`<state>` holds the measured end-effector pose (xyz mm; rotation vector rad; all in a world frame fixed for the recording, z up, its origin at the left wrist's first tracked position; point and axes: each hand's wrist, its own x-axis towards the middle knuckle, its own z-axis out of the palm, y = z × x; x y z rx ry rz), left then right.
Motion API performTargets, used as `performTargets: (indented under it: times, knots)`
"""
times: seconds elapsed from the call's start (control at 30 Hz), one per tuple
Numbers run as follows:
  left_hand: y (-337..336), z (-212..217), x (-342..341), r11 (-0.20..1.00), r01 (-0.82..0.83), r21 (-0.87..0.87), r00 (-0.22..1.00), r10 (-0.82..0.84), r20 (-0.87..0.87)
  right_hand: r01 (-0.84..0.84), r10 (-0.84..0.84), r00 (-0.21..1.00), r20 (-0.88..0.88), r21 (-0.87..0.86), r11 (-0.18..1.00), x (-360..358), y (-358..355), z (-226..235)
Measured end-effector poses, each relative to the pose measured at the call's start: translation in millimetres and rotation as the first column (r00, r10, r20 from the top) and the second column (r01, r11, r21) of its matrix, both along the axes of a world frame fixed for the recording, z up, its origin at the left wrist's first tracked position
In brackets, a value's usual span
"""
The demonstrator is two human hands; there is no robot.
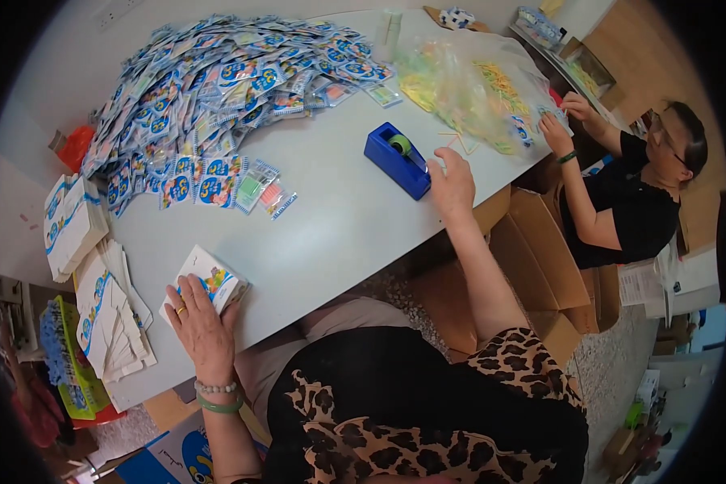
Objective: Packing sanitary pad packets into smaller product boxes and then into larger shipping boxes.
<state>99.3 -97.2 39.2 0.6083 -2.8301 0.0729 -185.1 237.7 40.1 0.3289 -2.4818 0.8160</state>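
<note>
Near the table's front left, my left hand point(195, 319) grips a small white printed box point(206, 277), its fingers across the top and its thumb at the side. My right hand point(452, 185) is at the cutter end of a blue tape dispenser point(395, 160) with a green-cored roll in it. Thumb and forefinger pinch together there on the tape's end; the clear strip itself is hard to see.
A big heap of small printed packets point(218, 89) covers the far left of the table point(323, 218). Flat cartons point(109, 315) are stacked at the left edge. A clear bag of thin coloured sticks point(444, 81) lies far right. A co-worker point(629, 185) sits right, beside open cardboard boxes point(532, 250).
</note>
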Motion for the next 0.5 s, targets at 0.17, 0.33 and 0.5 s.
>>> performTargets:
  times: [0.17,0.33,0.5]
  knots:
    - [0.1,-5.5,0.5,0.999,0.044,0.011,0.998,-0.043,-0.044,0.036,0.232,0.826,0.514,-0.46,0.887,-22.0,26.5,-6.1]
    - [-0.4,-5.5,3.3,0.999,0.046,-0.013,0.997,-0.046,-0.054,0.025,0.355,0.748,0.56,-0.559,0.829,-26.8,21.6,-6.1]
    - [2.5,-3.9,-0.5,0.998,0.057,-0.007,0.996,-0.058,-0.063,0.199,0.334,0.758,0.56,-0.686,0.7,-17.6,15.5,-1.6]
